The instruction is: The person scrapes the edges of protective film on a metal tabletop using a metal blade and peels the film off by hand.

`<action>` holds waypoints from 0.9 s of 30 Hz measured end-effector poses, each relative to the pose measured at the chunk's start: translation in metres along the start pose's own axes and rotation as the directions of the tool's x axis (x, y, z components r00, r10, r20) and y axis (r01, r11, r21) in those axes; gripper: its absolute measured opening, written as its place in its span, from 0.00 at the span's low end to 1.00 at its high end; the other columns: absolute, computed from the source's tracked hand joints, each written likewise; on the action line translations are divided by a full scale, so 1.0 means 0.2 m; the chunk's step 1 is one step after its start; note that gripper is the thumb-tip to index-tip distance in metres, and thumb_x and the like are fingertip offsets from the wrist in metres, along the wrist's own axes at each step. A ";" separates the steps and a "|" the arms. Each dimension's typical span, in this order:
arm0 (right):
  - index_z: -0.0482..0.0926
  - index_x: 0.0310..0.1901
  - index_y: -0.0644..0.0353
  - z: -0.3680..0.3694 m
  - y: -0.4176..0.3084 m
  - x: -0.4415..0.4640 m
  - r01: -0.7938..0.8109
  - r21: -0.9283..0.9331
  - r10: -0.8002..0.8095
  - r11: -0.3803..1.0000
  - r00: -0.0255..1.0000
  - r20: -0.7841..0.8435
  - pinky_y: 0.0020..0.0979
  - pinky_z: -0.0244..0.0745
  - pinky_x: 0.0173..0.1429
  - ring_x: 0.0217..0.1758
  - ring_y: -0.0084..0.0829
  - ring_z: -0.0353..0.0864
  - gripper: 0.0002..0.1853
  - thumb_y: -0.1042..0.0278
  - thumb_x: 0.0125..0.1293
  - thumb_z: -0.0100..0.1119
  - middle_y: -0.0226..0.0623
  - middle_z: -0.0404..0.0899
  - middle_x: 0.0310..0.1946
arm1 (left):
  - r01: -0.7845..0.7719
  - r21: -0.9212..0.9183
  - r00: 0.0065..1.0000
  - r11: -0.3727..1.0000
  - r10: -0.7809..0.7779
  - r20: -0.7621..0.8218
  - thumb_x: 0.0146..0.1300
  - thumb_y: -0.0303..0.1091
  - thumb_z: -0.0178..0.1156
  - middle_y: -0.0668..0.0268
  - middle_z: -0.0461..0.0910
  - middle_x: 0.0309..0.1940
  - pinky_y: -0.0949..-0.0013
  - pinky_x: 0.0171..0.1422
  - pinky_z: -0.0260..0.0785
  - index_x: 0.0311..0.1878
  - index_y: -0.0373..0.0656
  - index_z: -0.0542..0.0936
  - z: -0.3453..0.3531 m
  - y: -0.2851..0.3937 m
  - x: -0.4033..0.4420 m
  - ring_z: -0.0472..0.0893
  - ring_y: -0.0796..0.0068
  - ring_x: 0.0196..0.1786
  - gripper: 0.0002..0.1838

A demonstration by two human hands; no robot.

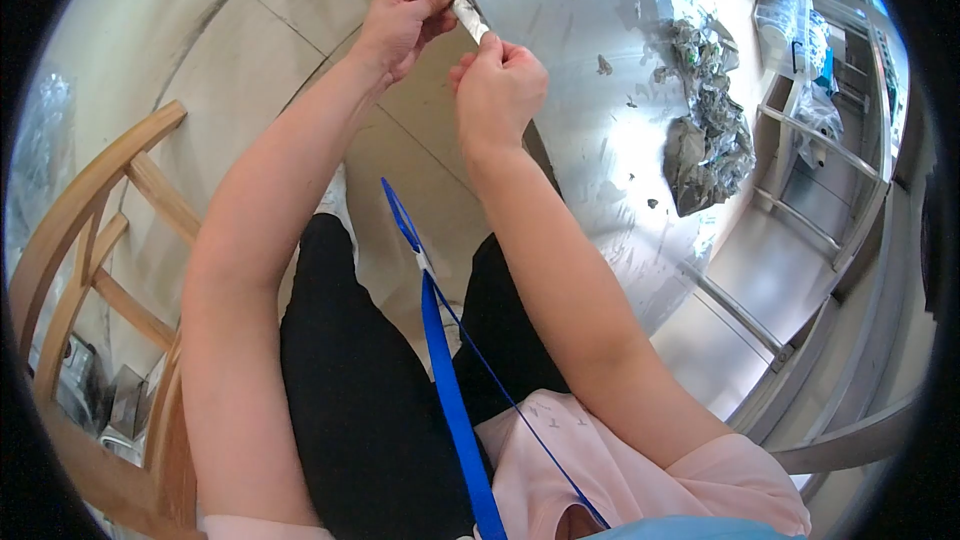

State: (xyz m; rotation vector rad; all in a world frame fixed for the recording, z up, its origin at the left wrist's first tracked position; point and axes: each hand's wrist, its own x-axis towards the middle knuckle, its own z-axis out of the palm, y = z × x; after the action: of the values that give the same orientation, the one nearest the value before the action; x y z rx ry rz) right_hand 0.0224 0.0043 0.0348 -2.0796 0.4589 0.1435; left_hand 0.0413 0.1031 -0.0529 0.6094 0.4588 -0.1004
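Note:
Stretched between my two hands is a narrow white strip [464, 12], which looks like folded paper or tissue. My left hand [405, 25] pinches its upper end between thumb and fingers. The lower end is gripped by my right hand [502, 85], whose other fingers are curled in. Both hands are held out in front of me over the tiled floor, close to the left edge of a shiny metal tabletop [570, 70]. What the strip is made of is too small to tell.
Crumpled dark grey plastic-like scraps [712, 125] lie along the tabletop's right side, with small bits scattered nearby. A wooden chair [100, 210] stands at my left. On the right is a metal rack [820, 140] with plastic bags. A blue strap [445, 370] hangs from my neck.

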 end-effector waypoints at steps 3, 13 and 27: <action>0.75 0.26 0.70 0.01 -0.02 0.01 0.031 -0.011 -0.031 0.999 0.999 -0.011 0.33 0.72 0.28 0.18 0.34 0.80 0.14 0.67 0.63 0.50 0.41 0.76 0.14 | -0.017 -0.012 0.999 1.000 0.017 -0.047 0.61 0.29 0.58 0.68 0.77 0.32 0.74 0.40 0.74 0.39 0.40 0.74 0.01 0.01 0.01 0.77 0.77 0.32 0.06; 0.75 0.30 0.71 0.03 -0.03 0.02 0.070 -0.076 -0.069 0.995 0.998 0.011 0.26 0.71 0.24 0.19 0.26 0.78 0.12 0.68 0.64 0.51 0.38 0.78 0.19 | -0.032 -0.026 0.999 0.999 0.032 0.002 0.60 0.28 0.58 0.67 0.78 0.30 0.74 0.38 0.75 0.37 0.40 0.76 -0.04 0.04 0.06 0.78 0.77 0.31 0.04; 0.77 0.26 0.67 0.10 -0.04 0.09 0.273 -0.251 -0.283 0.929 0.959 -0.003 0.40 0.70 0.36 0.27 0.45 0.78 0.11 0.67 0.59 0.53 0.47 0.77 0.20 | -0.055 -0.149 0.998 0.987 0.048 -0.052 0.59 0.28 0.59 0.67 0.77 0.27 0.74 0.36 0.75 0.35 0.38 0.74 -0.05 0.08 0.11 0.77 0.76 0.28 0.05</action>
State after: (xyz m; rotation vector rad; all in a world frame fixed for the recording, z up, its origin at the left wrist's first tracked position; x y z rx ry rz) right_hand 0.0441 0.0208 0.0257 -2.3735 0.1693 -0.0098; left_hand 0.0609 0.1229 -0.0609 0.4756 0.4921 -0.0020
